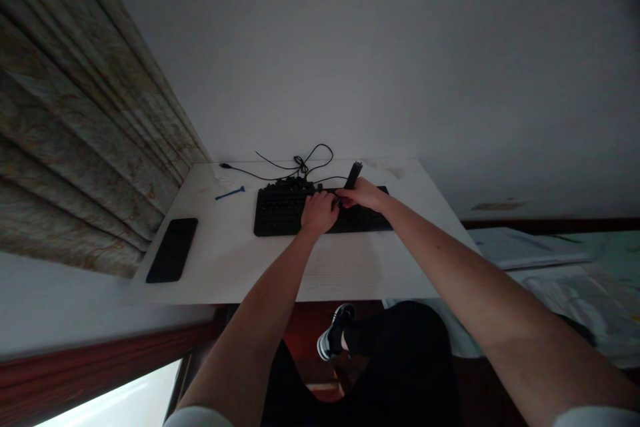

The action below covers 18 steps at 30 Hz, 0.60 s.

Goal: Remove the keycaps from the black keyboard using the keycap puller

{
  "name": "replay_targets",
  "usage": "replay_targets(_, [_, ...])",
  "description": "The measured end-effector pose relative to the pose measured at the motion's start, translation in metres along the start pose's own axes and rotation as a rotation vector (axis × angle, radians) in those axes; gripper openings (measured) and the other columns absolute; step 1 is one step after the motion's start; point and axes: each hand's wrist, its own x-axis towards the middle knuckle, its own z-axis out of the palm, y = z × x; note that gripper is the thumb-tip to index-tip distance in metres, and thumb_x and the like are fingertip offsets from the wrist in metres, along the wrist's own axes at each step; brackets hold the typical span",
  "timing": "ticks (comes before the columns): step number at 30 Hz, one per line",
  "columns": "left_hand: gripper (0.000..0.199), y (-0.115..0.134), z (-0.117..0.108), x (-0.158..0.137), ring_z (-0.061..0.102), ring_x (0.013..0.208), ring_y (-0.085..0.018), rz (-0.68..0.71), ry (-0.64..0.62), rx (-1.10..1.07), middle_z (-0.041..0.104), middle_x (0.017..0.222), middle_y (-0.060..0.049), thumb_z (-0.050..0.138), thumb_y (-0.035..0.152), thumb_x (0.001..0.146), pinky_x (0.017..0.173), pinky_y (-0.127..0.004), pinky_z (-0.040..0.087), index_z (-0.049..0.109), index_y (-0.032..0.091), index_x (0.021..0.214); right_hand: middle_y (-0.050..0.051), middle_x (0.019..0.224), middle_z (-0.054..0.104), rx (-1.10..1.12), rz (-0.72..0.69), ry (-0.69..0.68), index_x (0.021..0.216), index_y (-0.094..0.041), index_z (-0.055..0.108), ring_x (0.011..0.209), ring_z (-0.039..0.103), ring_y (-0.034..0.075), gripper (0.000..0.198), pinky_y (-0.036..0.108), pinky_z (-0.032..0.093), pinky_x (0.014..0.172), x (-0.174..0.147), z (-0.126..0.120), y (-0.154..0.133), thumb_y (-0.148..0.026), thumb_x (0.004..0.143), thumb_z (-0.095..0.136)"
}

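Note:
A black keyboard (280,213) lies on the white table, partly covered by both hands. My right hand (364,195) is closed around a black stick-shaped tool (354,175). One end of this tool points up and away; its lower end, over the keys, is hidden by my fingers. My left hand (319,212) rests palm down on the middle of the keyboard, fingers stretched forward, its thumb side close to my right fingertips. Small black loose pieces, apparently keycaps (290,183), are heaped along the keyboard's back edge.
A black cable (301,164) with a plug lies coiled near the wall. To the left are a small blue tool (230,193) and a black phone (173,250) near the edge of the white table (225,280). A curtain (90,113) hangs at left.

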Motion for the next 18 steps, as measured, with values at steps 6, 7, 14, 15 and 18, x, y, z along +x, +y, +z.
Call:
replay_targets(6, [0.026, 0.000, 0.002, -0.001, 0.054, 0.117, -0.026, 0.033, 0.016, 0.013, 0.063, 0.120, -0.009, 0.046, 0.036, 0.101, 0.097, -0.041, 0.041, 0.063, 0.020, 0.114, 0.007, 0.072, 0.072, -0.101, -0.189, -0.034, 0.078, -0.013, 0.072, 0.058, 0.067, 0.015, 0.014, 0.026, 0.059, 0.058, -0.005, -0.004, 0.013, -0.026, 0.081, 0.077])
replay_targets(7, [0.027, -0.001, 0.002, -0.001, 0.054, 0.117, -0.026, 0.041, 0.019, 0.014, 0.063, 0.121, -0.009, 0.046, 0.036, 0.101, 0.097, -0.041, 0.041, 0.063, 0.020, 0.114, 0.007, 0.073, 0.073, -0.083, -0.184, -0.030, 0.079, -0.013, 0.072, 0.059, 0.067, 0.015, 0.014, 0.026, 0.059, 0.059, -0.005, -0.004, 0.013, -0.026, 0.081, 0.076])
replay_targets(14, [0.028, 0.003, -0.002, 0.005, 0.054, 0.118, -0.026, 0.049, -0.018, 0.017, 0.063, 0.121, -0.010, 0.049, 0.040, 0.101, 0.095, -0.040, 0.042, 0.063, 0.020, 0.115, 0.008, 0.072, 0.072, 0.025, 0.031, 0.004, 0.079, -0.012, 0.071, 0.056, 0.064, 0.013, 0.014, 0.024, 0.059, 0.054, -0.004, -0.003, -0.003, -0.018, 0.073, 0.082])
replay_targets(15, [0.028, 0.005, -0.003, 0.006, 0.054, 0.118, -0.027, 0.041, -0.022, 0.023, 0.064, 0.120, -0.010, 0.051, 0.041, 0.100, 0.095, -0.041, 0.042, 0.063, 0.020, 0.115, 0.008, 0.071, 0.072, 0.018, 0.045, 0.013, 0.079, -0.012, 0.071, 0.056, 0.064, 0.013, 0.015, 0.023, 0.059, 0.054, -0.004, -0.003, -0.005, -0.017, 0.072, 0.083])
replay_targets(18, [0.030, 0.009, -0.002, 0.006, 0.054, 0.117, -0.028, 0.023, -0.011, 0.029, 0.065, 0.117, -0.011, 0.053, 0.043, 0.098, 0.095, -0.043, 0.043, 0.065, 0.019, 0.111, 0.007, 0.068, 0.071, -0.013, 0.050, 0.055, 0.077, -0.012, 0.070, 0.058, 0.064, 0.014, 0.013, 0.024, 0.058, 0.056, -0.006, 0.001, -0.009, -0.014, 0.070, 0.081])
